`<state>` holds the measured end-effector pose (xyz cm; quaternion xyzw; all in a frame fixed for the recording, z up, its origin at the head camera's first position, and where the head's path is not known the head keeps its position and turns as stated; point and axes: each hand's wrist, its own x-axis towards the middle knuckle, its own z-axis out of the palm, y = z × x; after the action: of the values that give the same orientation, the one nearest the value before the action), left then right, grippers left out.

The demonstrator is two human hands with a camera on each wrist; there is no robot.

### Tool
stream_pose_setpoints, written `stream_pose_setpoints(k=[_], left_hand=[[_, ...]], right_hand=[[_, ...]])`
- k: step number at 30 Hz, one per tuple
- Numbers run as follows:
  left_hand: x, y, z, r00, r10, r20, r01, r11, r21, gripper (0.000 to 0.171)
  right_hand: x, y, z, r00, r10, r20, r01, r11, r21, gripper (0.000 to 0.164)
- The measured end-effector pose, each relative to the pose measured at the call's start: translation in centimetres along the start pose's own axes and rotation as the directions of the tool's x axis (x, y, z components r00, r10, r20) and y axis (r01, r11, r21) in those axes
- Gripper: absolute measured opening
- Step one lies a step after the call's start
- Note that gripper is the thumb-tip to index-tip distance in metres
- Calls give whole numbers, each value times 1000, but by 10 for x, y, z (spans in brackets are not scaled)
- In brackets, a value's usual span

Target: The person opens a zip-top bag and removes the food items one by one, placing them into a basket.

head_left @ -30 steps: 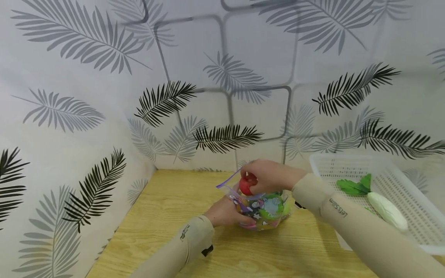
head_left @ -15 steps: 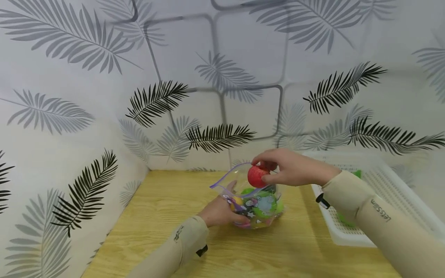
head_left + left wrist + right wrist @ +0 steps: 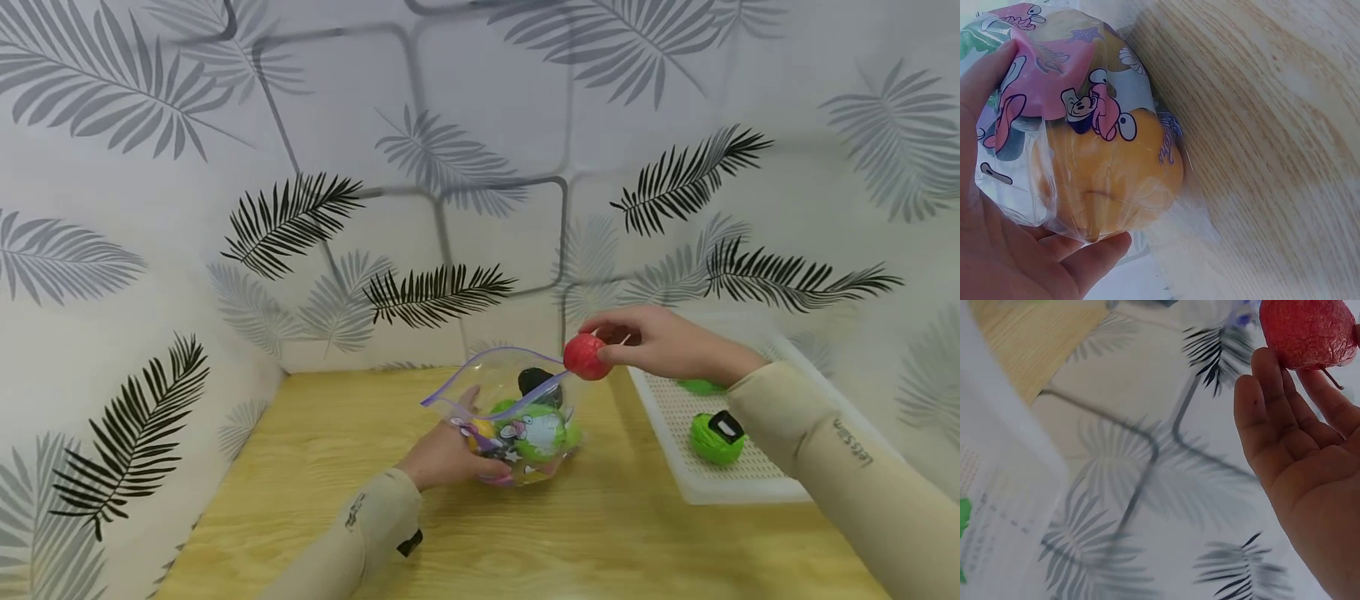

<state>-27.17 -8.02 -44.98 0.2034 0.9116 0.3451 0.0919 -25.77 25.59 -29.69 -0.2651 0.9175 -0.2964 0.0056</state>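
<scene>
A clear zip bag (image 3: 525,450) with cartoon prints and a purple seal stands on the table, its mouth open. My left hand (image 3: 448,454) holds it from the left side, thumb at the front and fingers behind. Through the plastic in the left wrist view show a round orange-yellow fruit (image 3: 1110,181) and a pink piece (image 3: 1060,81). Green pieces and a black item (image 3: 538,385) also lie inside. My right hand (image 3: 663,340) pinches a wrinkled red apple (image 3: 582,357) just above the bag's right rim. Its stem shows in the right wrist view.
To the right stands a white plastic basket (image 3: 667,454) with a round green item (image 3: 712,446) and another green piece (image 3: 699,387) in it. My right forearm crosses over it. A leaf-patterned backdrop (image 3: 480,242) rises behind the wooden table (image 3: 525,533).
The right hand has lifted the apple up and rightward out of the bag's mouth. The left hand keeps its hold on the bag. The head view has turned right.
</scene>
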Motion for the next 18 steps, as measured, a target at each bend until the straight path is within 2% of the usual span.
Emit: stream_pose_setpoints(k=[3, 10, 14, 18], left_hand=[[1, 0, 2, 1000, 1, -2, -1, 1000, -2, 134], [-3, -2, 1, 1000, -29, -2, 29, 999, -22, 134], [-2, 1, 1, 1000, -28, -1, 28, 999, -17, 133], [2, 4, 4, 1000, -17, 1, 17, 1000, -8, 133]], right_hand=[[-10, 20, -9, 998, 31, -48, -33, 999, -38, 38], [-31, 74, -24, 984, 155, -87, -157, 988, -11, 42], [-42, 102, -25, 975, 213, -58, -218, 969, -112, 41], [-50, 125, -23, 967, 253, 13, -245, 949, -200, 42]])
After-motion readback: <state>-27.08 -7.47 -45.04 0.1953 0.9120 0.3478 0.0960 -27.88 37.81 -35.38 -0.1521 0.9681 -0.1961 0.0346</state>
